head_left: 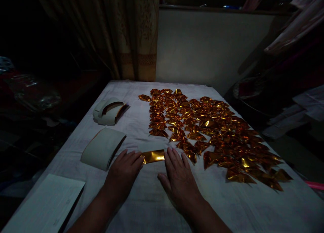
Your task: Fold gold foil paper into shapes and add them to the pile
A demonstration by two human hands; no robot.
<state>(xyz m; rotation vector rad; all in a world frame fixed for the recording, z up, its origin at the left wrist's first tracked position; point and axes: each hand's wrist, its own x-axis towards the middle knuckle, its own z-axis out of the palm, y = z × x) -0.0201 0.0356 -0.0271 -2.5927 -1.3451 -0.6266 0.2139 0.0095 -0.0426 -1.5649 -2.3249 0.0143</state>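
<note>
A folded strip of shiny gold foil paper (154,156) lies on the cloth-covered table (141,199) between my two hands. At its left end, my left hand (126,170) has its fingers close together on the foil, with the thumb hidden from view. My right hand (179,177) rests flat at the right end, fingers stretched out and thumb apart, fingertips touching the strip. Just behind the strip is a pale flat sheet (151,147). Folded gold foil pieces (191,128), pointed at the ends, stand in rows to the right and beyond my right hand.
Left of my hands lies a curved stack of pale paper (103,148). Behind it are more curled pale pieces (110,111). A white booklet or flat box (48,204) is at the near left edge. A patterned curtain (136,33) and a pale wall (197,47) stand behind the table.
</note>
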